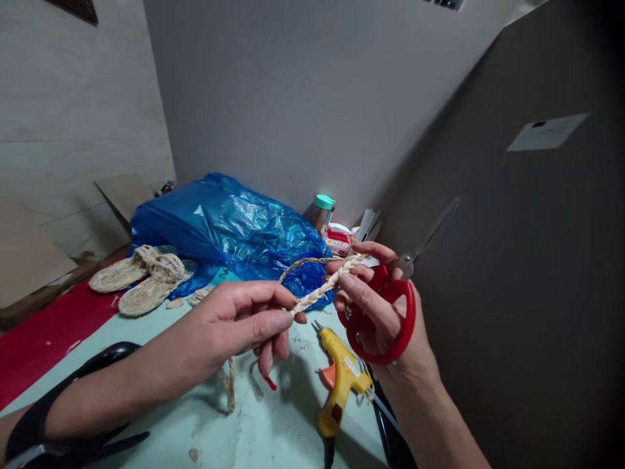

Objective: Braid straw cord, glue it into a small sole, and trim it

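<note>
A pale braided cord [325,287] stretches between both of my hands above the table. My left hand [254,322] pinches its lower end between thumb and fingers. With its fingertips, my right hand [375,293] grips the upper end, and red-handled scissors [413,326] hang on the same hand, blades pointing up and away to the right. Part of the cord loops behind the hands, and a braided end dangles below my left hand. On the table beneath lies a yellow hot glue gun [339,381] with an orange trigger.
Two woven slippers [153,286] lie at the left beside a big blue plastic bag [234,221]. A bottle with a green lid [323,203] and a red-and-white packet [339,238] stand at the back by the grey partition [312,98]. Black-handled scissors [112,355] lie under my left forearm.
</note>
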### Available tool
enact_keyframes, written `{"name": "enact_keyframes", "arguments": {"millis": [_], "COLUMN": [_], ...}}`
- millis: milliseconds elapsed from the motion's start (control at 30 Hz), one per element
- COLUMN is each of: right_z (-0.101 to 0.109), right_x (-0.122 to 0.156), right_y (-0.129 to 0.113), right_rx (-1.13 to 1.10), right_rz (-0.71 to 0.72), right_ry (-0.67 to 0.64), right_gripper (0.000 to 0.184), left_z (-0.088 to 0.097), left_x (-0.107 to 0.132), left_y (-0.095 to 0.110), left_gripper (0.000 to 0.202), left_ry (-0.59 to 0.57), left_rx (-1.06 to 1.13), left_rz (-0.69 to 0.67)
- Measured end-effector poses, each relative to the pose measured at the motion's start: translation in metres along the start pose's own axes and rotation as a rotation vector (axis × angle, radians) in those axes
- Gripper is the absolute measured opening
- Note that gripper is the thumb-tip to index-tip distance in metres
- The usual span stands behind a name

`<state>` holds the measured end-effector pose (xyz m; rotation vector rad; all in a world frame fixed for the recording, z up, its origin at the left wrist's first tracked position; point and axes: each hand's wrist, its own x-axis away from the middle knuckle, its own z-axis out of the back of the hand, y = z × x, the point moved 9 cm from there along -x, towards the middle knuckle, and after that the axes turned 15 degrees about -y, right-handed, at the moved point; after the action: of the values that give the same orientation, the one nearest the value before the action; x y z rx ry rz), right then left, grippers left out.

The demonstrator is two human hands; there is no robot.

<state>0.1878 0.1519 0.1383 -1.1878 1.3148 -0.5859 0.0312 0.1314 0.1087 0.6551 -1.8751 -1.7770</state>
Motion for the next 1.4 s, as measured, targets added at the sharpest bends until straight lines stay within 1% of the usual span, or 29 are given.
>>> {"name": "enact_keyframes", "arguments": {"millis": [67,167,267,333,433,467,533,600,667,733,767,833,900,967,1000,1067,1100,1167,1233,1267,1333,1400], "right_z": [-0.004,-0.009,-0.014,-0.014,-0.012,-0.011,-0.007,-0.001,0.005,0.012,0.015,0.019,0.022,0.026,0.028,0.027,0.023,0.005,-0.014,-0.022,-0.033,-0.041], "right_x": [0.001,0.003,0.005,0.006,0.008,0.009,0.013,0.018,0.024,0.031,0.033,0.037,0.040,0.043,0.044,0.046,0.047,0.049,0.053,0.055,0.059,0.060], "right_y": [-0.001,-0.004,-0.007,-0.008,-0.007,-0.006,0.000,0.009,0.017,0.025,0.028,0.034,0.038,0.037,0.033,0.020,0.013,0.002,-0.003,-0.004,-0.007,-0.008], "right_rx": [0.009,0.019,0.001,-0.020,-0.048,-0.055,-0.054,-0.046,-0.037,-0.040,-0.048,-0.057,-0.022,0.108,0.212,0.494,0.652,0.977,1.271,1.392,1.581,1.690], "right_rz": [0.017,0.035,0.061,0.082,0.088,0.077,0.029,-0.032,-0.081,-0.105,-0.110,-0.122,-0.147,-0.180,-0.182,-0.147,-0.109,-0.006,0.100,0.146,0.214,0.251], "right_ry": [-0.031,-0.077,-0.122,-0.135,-0.128,-0.122,-0.098,-0.050,0.014,0.079,0.105,0.137,0.140,0.136,0.137,0.117,0.080,-0.034,-0.123,-0.142,-0.130,-0.122], "right_gripper": [0.034,0.033,0.031,0.030,0.029,0.029,0.027,0.027,0.029,0.032,0.034,0.036,0.037,0.034,0.031,0.021,0.017,0.012,0.015,0.017,0.020,0.023], "left_z": [0.002,-0.001,-0.005,-0.007,-0.007,-0.006,-0.004,0.004,0.010,0.009,0.007,0.005,0.005,0.007,0.008,0.009,0.009,0.010,0.011,0.011,0.011,0.011], "left_x": [0.000,0.001,0.002,0.003,0.003,0.003,0.002,0.002,0.004,0.006,0.006,0.005,0.002,-0.001,-0.002,-0.004,-0.004,-0.005,-0.005,-0.004,-0.001,0.002], "left_y": [0.001,-0.004,-0.011,-0.013,-0.012,-0.011,-0.009,-0.003,0.007,0.017,0.018,0.015,0.008,-0.003,-0.010,-0.021,-0.024,-0.022,-0.019,-0.019,-0.020,-0.018], "left_gripper": [0.020,0.022,0.015,0.011,0.012,0.012,0.010,0.009,0.010,0.010,0.010,0.010,0.011,0.012,0.013,0.014,0.013,0.012,0.011,0.010,0.009,0.007], "left_ry": [0.016,0.010,-0.002,-0.007,-0.010,-0.011,0.010,0.101,0.221,0.307,0.320,0.310,0.289,0.269,0.266,0.269,0.275,0.296,0.306,0.312,0.329,0.359], "left_rx": [0.038,0.156,0.316,0.399,0.405,0.366,0.213,-0.015,-0.266,-0.469,-0.537,-0.583,-0.518,-0.366,-0.273,-0.099,-0.035,0.036,0.073,0.086,0.100,0.094], "left_rz": [-0.014,0.014,0.065,0.075,0.074,0.078,0.093,0.081,0.023,-0.051,-0.069,-0.068,-0.044,0.016,0.061,0.129,0.131,0.081,0.025,0.017,0.011,-0.002]}}
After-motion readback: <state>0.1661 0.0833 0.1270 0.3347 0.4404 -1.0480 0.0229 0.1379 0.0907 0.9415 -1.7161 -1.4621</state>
